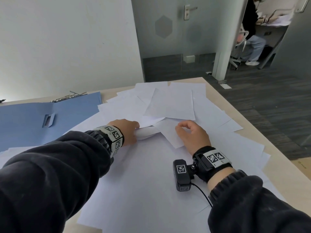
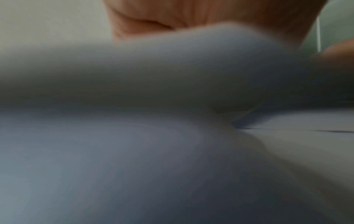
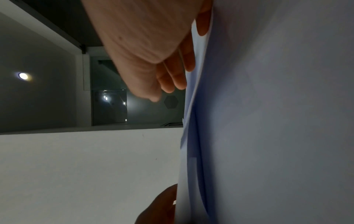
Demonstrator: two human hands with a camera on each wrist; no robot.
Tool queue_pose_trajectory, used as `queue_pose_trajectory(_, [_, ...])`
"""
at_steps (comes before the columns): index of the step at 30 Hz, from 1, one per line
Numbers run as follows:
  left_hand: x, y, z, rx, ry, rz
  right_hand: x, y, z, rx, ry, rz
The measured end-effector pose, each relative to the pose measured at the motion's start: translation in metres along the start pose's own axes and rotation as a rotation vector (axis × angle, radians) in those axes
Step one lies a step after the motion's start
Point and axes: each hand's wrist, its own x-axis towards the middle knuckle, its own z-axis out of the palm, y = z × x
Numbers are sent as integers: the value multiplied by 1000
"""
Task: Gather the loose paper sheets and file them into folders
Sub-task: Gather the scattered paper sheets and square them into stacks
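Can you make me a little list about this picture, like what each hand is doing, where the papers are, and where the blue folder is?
left hand: grips a curled bunch of sheets
right hand: rests on the papers, fingers loosely curled, holding nothing
loose paper sheets: scattered, overlapping, over most of the table
blue folder: lies open flat, to the left of the papers
folder clip: metal, at the folder's far edge

Your head view is evenly lit by soft, cool daylight, sharp in the middle, with straight lines bending at the edges. Your left wrist view is dim and almost fully blurred. Your right wrist view is dark; a ceiling lamp (image 3: 23,75) glares, nearby paper is unfocused.
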Motion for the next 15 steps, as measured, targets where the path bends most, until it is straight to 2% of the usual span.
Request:
queue_pose_trajectory(5, [-3, -6, -1, -19, 19, 26, -3, -15, 0, -408, -219, -51])
queue_pose_trajectory(9, [-14, -11, -4, -42, 36, 40, -7, -26, 6, -609, -405, -45])
queue_pose_trajectory(15, [-38, -22, -3, -73, 31, 49, -9, -41, 6, -743, -359, -94])
